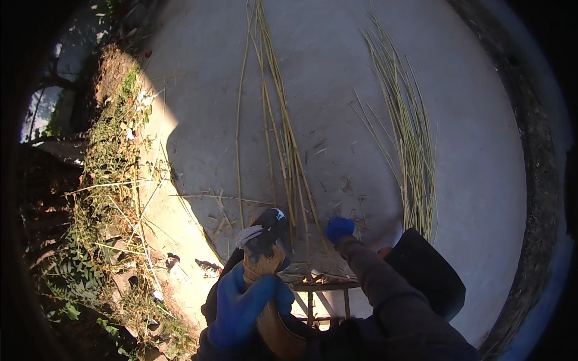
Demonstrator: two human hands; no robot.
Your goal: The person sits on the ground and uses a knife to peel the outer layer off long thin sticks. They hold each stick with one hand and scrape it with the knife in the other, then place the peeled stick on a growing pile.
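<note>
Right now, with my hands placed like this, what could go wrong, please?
The loose canes on the grey floor might roll if a foot lands on them. Dry scraps lie near their lower ends and could make footing slippery. The left hand is gloved around a brown, wooden-looking piece; a loose hold might let it slip.

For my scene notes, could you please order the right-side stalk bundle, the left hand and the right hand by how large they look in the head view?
1. Right-side stalk bundle
2. Left hand, perhaps enlarged by nearness
3. Right hand
</note>
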